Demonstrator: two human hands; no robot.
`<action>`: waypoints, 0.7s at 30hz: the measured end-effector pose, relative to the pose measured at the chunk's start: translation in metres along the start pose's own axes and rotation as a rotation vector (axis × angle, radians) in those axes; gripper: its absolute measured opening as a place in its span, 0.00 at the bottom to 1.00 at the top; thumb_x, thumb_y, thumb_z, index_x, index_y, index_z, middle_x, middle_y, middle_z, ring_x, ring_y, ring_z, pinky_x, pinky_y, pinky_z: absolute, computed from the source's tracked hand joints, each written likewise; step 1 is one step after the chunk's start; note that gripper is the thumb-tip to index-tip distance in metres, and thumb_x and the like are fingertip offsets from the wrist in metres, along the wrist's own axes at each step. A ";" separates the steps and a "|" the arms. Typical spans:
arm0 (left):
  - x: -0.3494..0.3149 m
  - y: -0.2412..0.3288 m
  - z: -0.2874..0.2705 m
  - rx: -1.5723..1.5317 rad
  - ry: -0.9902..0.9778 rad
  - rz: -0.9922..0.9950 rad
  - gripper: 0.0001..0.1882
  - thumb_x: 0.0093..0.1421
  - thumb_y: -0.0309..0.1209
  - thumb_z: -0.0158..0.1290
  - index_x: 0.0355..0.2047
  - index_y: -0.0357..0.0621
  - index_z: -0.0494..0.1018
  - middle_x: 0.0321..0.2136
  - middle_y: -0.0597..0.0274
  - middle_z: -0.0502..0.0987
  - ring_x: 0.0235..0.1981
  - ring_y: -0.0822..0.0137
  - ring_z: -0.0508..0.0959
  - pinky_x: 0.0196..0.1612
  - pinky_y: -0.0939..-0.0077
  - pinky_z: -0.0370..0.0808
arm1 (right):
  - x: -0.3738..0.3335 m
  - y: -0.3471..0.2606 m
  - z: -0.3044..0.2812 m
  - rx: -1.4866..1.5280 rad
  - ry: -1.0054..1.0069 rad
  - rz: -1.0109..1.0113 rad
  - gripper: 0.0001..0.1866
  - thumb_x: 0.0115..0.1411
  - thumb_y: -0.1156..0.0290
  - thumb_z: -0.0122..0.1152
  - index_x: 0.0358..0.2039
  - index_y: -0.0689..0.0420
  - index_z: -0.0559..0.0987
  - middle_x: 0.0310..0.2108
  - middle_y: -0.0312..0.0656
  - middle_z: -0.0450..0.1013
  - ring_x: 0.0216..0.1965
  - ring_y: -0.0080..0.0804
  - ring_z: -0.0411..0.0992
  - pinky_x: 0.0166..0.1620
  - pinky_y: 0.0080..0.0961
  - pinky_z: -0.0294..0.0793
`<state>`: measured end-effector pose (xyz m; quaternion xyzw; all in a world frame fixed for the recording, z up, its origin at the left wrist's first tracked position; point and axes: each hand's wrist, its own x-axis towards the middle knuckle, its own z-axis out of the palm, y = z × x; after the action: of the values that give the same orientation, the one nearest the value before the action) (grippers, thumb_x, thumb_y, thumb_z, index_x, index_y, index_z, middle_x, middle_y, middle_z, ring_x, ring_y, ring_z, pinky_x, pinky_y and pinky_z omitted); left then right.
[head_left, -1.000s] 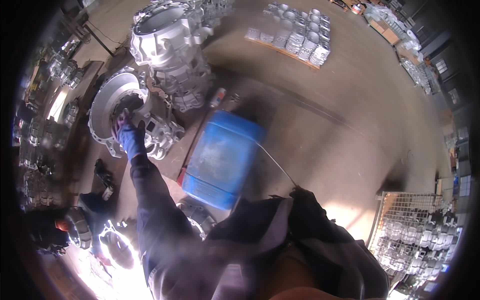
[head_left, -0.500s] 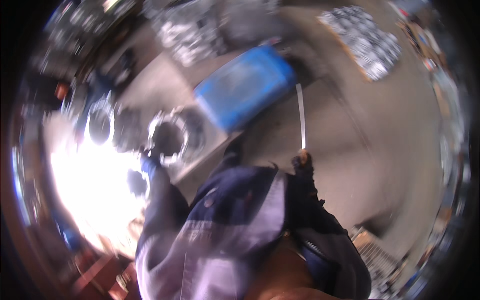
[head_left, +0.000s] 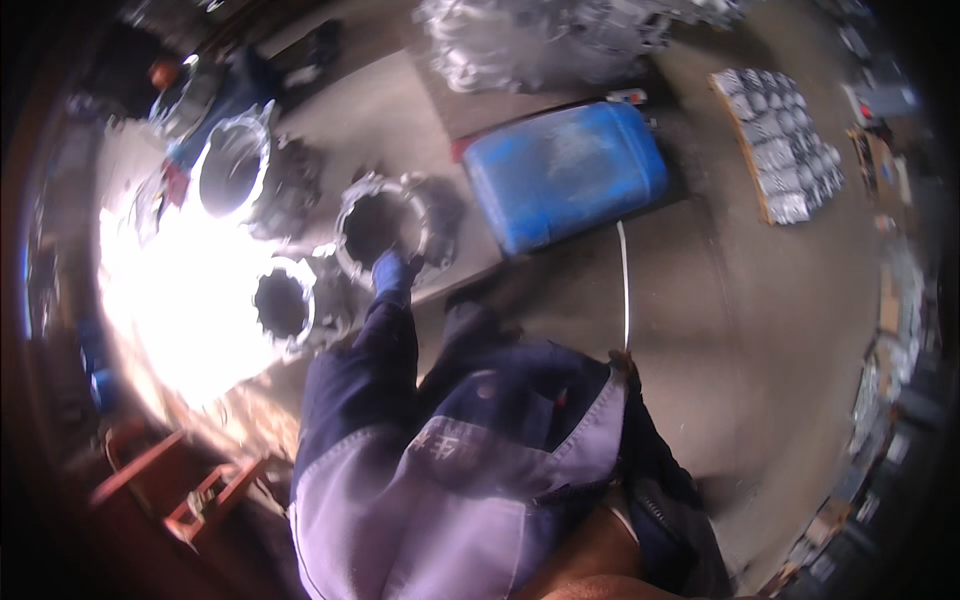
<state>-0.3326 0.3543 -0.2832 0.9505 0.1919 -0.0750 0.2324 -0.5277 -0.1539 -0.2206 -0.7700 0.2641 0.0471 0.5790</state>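
Note:
My left hand, in a blue glove, is at the near rim of a round cast-metal housing on the table. Its fingers look curled over that rim, though the detail is soft. Low at my right side, my right hand grips one end of a long, thin, whitish strip, which points away from me. Its exact kind cannot be made out. Two more ring-shaped housings stand close by: one nearer housing to the left, and one farther housing beyond it.
A blue plastic jerrycan lies right of the housings. Stacked metal castings rise behind it. Silvery parts sit on a pallet at far right. Strong glare washes out the left side, above a red metal frame.
My left hand has moved right and away from me, from beside the nearer housing to the rim of another. The view has swung, and my right hand still holds the strip.

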 end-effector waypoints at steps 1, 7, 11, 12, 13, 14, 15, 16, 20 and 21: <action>0.014 0.000 0.016 -0.037 0.001 0.018 0.33 0.49 0.51 0.60 0.50 0.43 0.71 0.46 0.44 0.76 0.49 0.49 0.75 0.50 0.63 0.72 | -0.008 -0.002 0.001 0.020 0.024 0.047 0.19 0.58 0.70 0.61 0.49 0.57 0.72 0.41 0.45 0.74 0.42 0.37 0.75 0.44 0.28 0.77; 0.115 0.011 0.060 -1.666 -0.101 -0.547 0.14 0.64 0.44 0.47 0.27 0.52 0.74 0.17 0.75 0.70 0.16 0.73 0.69 0.20 0.76 0.67 | -0.053 -0.012 0.031 0.185 0.185 0.244 0.17 0.59 0.70 0.58 0.49 0.58 0.72 0.40 0.44 0.73 0.41 0.35 0.74 0.43 0.27 0.76; 0.131 0.022 0.049 -0.332 0.026 0.092 0.13 0.64 0.45 0.46 0.40 0.53 0.73 0.29 0.67 0.74 0.26 0.70 0.71 0.28 0.73 0.68 | -0.066 -0.011 0.051 0.287 0.262 0.295 0.16 0.60 0.71 0.57 0.49 0.59 0.71 0.39 0.43 0.73 0.40 0.34 0.74 0.42 0.27 0.76; 0.134 0.022 0.045 -0.356 -0.016 0.048 0.14 0.64 0.45 0.46 0.41 0.52 0.73 0.29 0.67 0.74 0.26 0.71 0.71 0.29 0.73 0.68 | -0.069 -0.008 0.055 0.311 0.268 0.301 0.16 0.61 0.71 0.56 0.49 0.59 0.71 0.39 0.43 0.73 0.40 0.34 0.74 0.41 0.27 0.76; 0.134 0.021 0.040 -0.375 -0.035 0.014 0.14 0.64 0.45 0.46 0.42 0.52 0.72 0.29 0.67 0.74 0.26 0.71 0.71 0.29 0.73 0.68 | -0.070 -0.008 0.058 0.330 0.279 0.306 0.16 0.61 0.71 0.56 0.49 0.59 0.71 0.38 0.43 0.72 0.40 0.33 0.74 0.41 0.27 0.76; 0.135 0.019 0.035 -0.404 -0.056 -0.019 0.14 0.64 0.45 0.46 0.43 0.51 0.72 0.29 0.66 0.74 0.27 0.71 0.71 0.30 0.74 0.68 | -0.071 -0.006 0.061 0.348 0.285 0.313 0.15 0.61 0.71 0.55 0.49 0.59 0.71 0.38 0.42 0.72 0.40 0.33 0.74 0.41 0.27 0.76; 0.137 0.016 0.030 -0.431 -0.077 -0.049 0.15 0.64 0.45 0.46 0.43 0.50 0.72 0.29 0.66 0.74 0.27 0.71 0.71 0.30 0.74 0.68 | -0.072 -0.005 0.064 0.365 0.294 0.316 0.15 0.62 0.71 0.55 0.49 0.60 0.71 0.38 0.42 0.72 0.39 0.33 0.74 0.41 0.26 0.76; 0.139 0.014 0.026 -0.517 -0.106 -0.093 0.15 0.64 0.44 0.46 0.44 0.50 0.72 0.29 0.66 0.74 0.27 0.71 0.71 0.31 0.74 0.68 | -0.072 -0.003 0.066 0.382 0.301 0.319 0.15 0.62 0.71 0.55 0.49 0.60 0.71 0.38 0.42 0.72 0.39 0.32 0.74 0.41 0.26 0.75; 0.141 0.004 0.003 -0.960 -0.251 -0.342 0.17 0.64 0.44 0.47 0.47 0.47 0.71 0.30 0.65 0.74 0.28 0.72 0.71 0.33 0.75 0.69 | -0.070 0.005 0.073 0.454 0.305 0.317 0.14 0.63 0.71 0.53 0.49 0.61 0.71 0.37 0.41 0.72 0.38 0.31 0.73 0.40 0.26 0.75; 0.139 0.003 -0.004 -1.063 -0.290 -0.419 0.18 0.64 0.44 0.47 0.47 0.47 0.70 0.30 0.65 0.74 0.28 0.72 0.71 0.33 0.75 0.69 | -0.068 0.007 0.075 0.470 0.304 0.317 0.14 0.63 0.71 0.53 0.48 0.61 0.71 0.37 0.41 0.72 0.38 0.31 0.73 0.40 0.26 0.75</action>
<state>-0.2038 0.4000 -0.3106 0.6255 0.3530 -0.1423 0.6811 -0.5720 -0.0628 -0.2251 -0.5626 0.4679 -0.0411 0.6804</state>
